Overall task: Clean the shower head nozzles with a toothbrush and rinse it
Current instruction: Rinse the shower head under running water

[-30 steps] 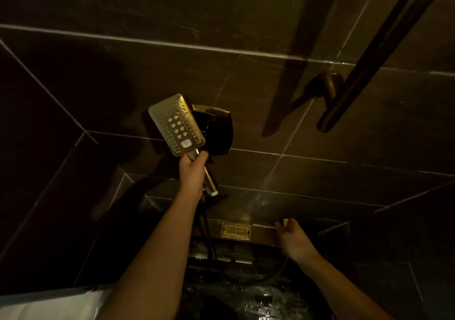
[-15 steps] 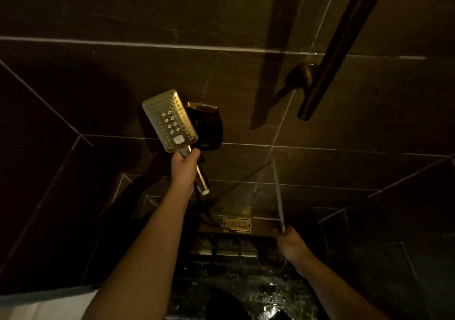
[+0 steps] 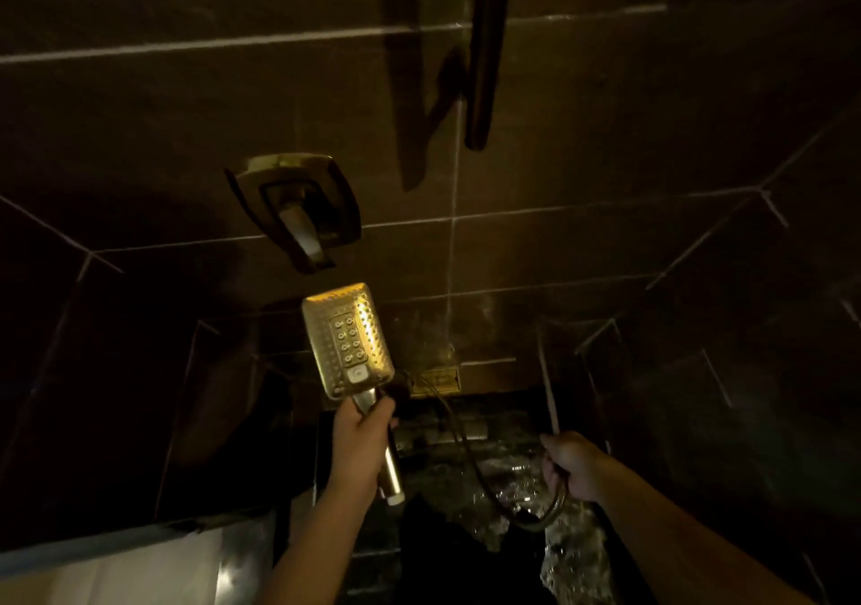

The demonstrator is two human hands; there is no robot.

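A gold rectangular shower head point(image 3: 347, 341) faces me, nozzle side up, below the wall holder. My left hand point(image 3: 361, 446) grips its metal handle. My right hand point(image 3: 573, 462) is closed on a thin pale toothbrush point(image 3: 547, 383) that stands upright, its far end dim against the dark tiles. The metal hose point(image 3: 545, 518) loops beneath my right hand; whether the hand touches it is unclear.
A gold wall holder or mixer plate point(image 3: 298, 210) sits on the dark tiled wall above the shower head. A dark vertical rail point(image 3: 487, 50) hangs at the top centre. Below, the floor point(image 3: 522, 478) is wet and glistening. A white edge point(image 3: 121, 572) lies at the lower left.
The shower head has come down from in front of the wall holder, which now shows fully. My right hand has risen with the toothbrush upright.
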